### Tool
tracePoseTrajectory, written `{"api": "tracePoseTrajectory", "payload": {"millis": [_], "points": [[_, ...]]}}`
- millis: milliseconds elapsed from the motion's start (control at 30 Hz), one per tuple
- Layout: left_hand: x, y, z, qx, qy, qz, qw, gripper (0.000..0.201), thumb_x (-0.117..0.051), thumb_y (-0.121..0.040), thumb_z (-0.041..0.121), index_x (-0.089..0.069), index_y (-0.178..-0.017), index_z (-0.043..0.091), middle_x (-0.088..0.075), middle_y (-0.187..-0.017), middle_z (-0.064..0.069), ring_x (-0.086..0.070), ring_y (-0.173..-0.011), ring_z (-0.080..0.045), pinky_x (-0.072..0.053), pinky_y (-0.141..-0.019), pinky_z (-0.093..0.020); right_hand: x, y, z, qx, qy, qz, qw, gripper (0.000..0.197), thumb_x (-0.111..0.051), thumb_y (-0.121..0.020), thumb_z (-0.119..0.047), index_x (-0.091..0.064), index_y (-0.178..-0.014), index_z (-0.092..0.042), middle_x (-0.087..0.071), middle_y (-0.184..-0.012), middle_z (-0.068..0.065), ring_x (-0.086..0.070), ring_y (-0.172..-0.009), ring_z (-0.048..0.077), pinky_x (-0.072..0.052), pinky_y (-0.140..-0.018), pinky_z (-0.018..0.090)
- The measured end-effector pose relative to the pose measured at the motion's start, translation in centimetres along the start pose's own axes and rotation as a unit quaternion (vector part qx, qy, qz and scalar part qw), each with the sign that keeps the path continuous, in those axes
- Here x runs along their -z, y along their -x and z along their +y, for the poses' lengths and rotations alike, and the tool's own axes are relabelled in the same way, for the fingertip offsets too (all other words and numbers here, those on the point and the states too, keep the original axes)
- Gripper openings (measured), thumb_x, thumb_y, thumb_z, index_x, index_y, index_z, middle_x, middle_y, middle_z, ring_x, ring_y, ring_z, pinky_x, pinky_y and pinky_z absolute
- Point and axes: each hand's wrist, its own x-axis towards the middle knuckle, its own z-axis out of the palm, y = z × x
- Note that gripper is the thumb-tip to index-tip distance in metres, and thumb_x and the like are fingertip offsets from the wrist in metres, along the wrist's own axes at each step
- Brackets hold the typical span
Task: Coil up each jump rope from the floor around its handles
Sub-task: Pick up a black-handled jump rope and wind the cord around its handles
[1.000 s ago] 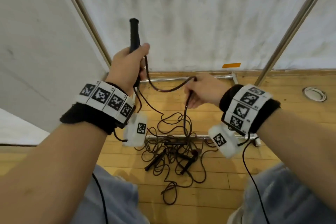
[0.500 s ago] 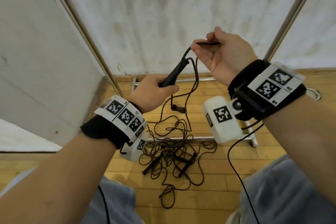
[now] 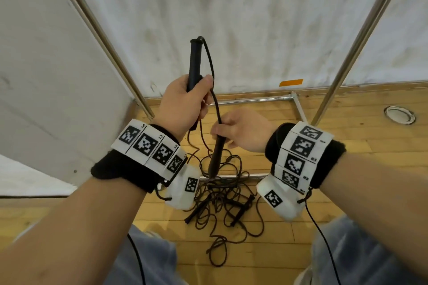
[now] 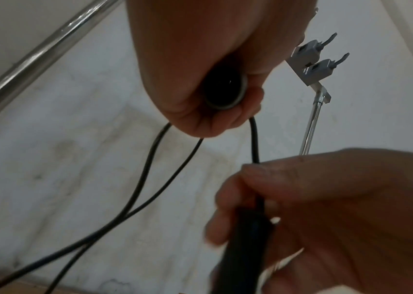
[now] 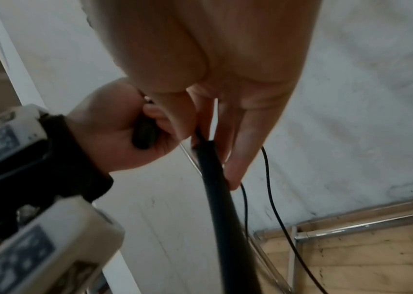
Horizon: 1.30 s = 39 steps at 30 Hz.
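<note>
My left hand [image 3: 185, 102] grips one black jump rope handle [image 3: 194, 62] upright in front of the white backdrop. Its thin black rope [image 3: 211, 69] leaves the handle's top and runs down to my right hand [image 3: 234, 127]. That hand pinches the top of the second handle [image 3: 216, 157], which hangs pointing at the floor. In the left wrist view the left hand [image 4: 200, 59] wraps the handle's butt end [image 4: 223, 93]. In the right wrist view fingers [image 5: 248, 127] hold the second handle [image 5: 215, 189]. A tangled pile of more ropes and handles [image 3: 222, 201] lies on the floor below.
Two slanted metal poles [image 3: 97, 30] [image 3: 361, 37] frame the white cloth backdrop [image 3: 231, 7]. A metal bar [image 3: 252, 99] lies along the wood floor's [image 3: 347, 141] far edge, and another crosses under the pile. A round floor plate [image 3: 399, 114] sits at right. My knees in jeans [image 3: 347, 250] fill the bottom.
The left hand has lifted its handle from a low tilt to upright. The right hand has dropped from up high, where it pinched the rope, and now holds the second handle's top.
</note>
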Motion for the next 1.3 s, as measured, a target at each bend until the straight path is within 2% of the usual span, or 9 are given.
{"api": "tracePoseTrajectory", "payload": {"millis": [200, 433, 600, 700, 800, 867, 1033, 1133, 1300], "points": [[0.8, -0.2, -1.1, -0.009, -0.179, -0.058, 0.982, 0.035, -0.069, -0.08, 0.048, -0.061, -0.087, 0.014, -0.055, -0.066, 0.006, -0.053, -0.052, -0.005, -0.046, -0.056, -0.021, 3.0, -1.0, -1.3, 0.024, -0.225, 0.19, 0.955, 0.019, -0.056, -0.092, -0.016, -0.066, -0.089, 0.0, -0.066, -0.079, 0.012, -0.07, -0.07, 0.021, -0.058, -0.063, 0.026], [1.2, 0.2, -0.6, 0.017, -0.25, -0.153, 0.956, 0.03, -0.08, -0.07, 0.04, -0.061, -0.088, 0.027, -0.059, -0.071, 0.006, -0.056, -0.057, -0.002, -0.045, -0.056, -0.017, 4.5, -0.8, -1.5, 0.046, -0.364, 0.22, 0.904, 0.017, -0.06, -0.091, -0.015, -0.064, -0.079, -0.003, -0.065, -0.076, 0.008, -0.068, -0.059, 0.019, -0.055, -0.057, 0.023], [1.0, 0.9, 0.0, -0.003, -0.216, -0.167, 0.962, 0.014, -0.072, -0.083, 0.03, -0.065, -0.093, 0.024, -0.07, -0.083, -0.016, -0.062, -0.065, -0.03, -0.05, -0.055, -0.032, 5.0, -1.2, -0.1, 0.039, -0.1, 0.343, 0.933, 0.028, -0.065, -0.083, -0.041, -0.055, -0.093, -0.017, -0.057, -0.091, -0.005, -0.06, -0.078, 0.006, -0.044, -0.064, 0.018], [1.3, 1.0, 0.0, -0.021, -0.208, -0.198, 0.958, 0.016, -0.068, -0.086, 0.024, -0.061, -0.091, 0.038, -0.069, -0.077, -0.006, -0.058, -0.054, -0.012, -0.045, -0.047, -0.021, 5.6, -1.2, -0.2, 0.103, -0.037, 0.28, 0.954, 0.026, -0.052, -0.092, -0.042, -0.053, -0.109, -0.023, -0.057, -0.108, -0.01, -0.053, -0.095, 0.001, -0.034, -0.072, 0.008], [1.8, 1.0, -0.1, -0.03, -0.205, -0.207, 0.956, 0.02, -0.067, -0.087, 0.021, -0.06, -0.087, 0.039, -0.066, -0.07, 0.006, -0.052, -0.049, 0.003, -0.038, -0.048, -0.008, 5.7, -1.0, -0.5, 0.094, -0.051, 0.147, 0.983, 0.036, -0.041, -0.097, -0.043, -0.066, -0.085, -0.019, -0.064, -0.067, -0.012, -0.057, -0.063, -0.002, -0.041, -0.07, 0.009], [2.2, 0.9, -0.1, -0.024, -0.213, -0.208, 0.954, 0.018, -0.068, -0.087, 0.021, -0.06, -0.086, 0.037, -0.067, -0.065, 0.008, -0.056, -0.051, 0.005, -0.037, -0.049, -0.005, 5.9, -1.0, -0.3, 0.091, -0.069, 0.117, 0.987, 0.04, -0.045, -0.096, -0.04, -0.067, -0.081, -0.011, -0.049, -0.044, -0.014, -0.049, -0.046, 0.004, -0.052, -0.072, 0.027], [3.1, 0.6, -0.7, -0.011, -0.273, -0.217, 0.937, 0.012, -0.061, -0.092, 0.026, -0.058, -0.101, 0.033, -0.069, -0.077, 0.006, -0.066, -0.074, -0.007, -0.049, -0.068, -0.019, 6.1, -1.2, -0.4, 0.113, -0.108, 0.145, 0.977, 0.014, -0.058, -0.09, -0.025, -0.07, -0.084, -0.021, -0.048, -0.045, -0.018, -0.043, -0.047, 0.004, -0.043, -0.056, 0.023], [2.7, 0.9, -1.0, -0.022, -0.317, -0.189, 0.929, 0.02, -0.059, -0.092, 0.033, -0.049, -0.11, 0.036, -0.066, -0.085, 0.008, -0.066, -0.073, -0.006, -0.053, -0.066, -0.027, 5.8, -1.7, -0.3, 0.115, -0.068, 0.226, 0.965, 0.015, -0.059, -0.09, -0.023, -0.069, -0.08, -0.028, -0.054, -0.054, -0.018, -0.047, -0.051, -0.002, -0.037, -0.053, 0.008], [1.7, 1.3, -1.0, -0.075, -0.372, -0.12, 0.917, 0.043, -0.072, -0.082, 0.036, -0.049, -0.118, 0.031, -0.059, -0.089, 0.013, -0.062, -0.079, -0.01, -0.053, -0.071, -0.03, 6.3, -2.1, -0.3, 0.122, -0.079, 0.301, 0.942, 0.021, -0.058, -0.09, -0.027, -0.069, -0.073, -0.021, -0.048, -0.056, -0.006, -0.041, -0.046, 0.001, -0.036, -0.05, 0.008]]}}
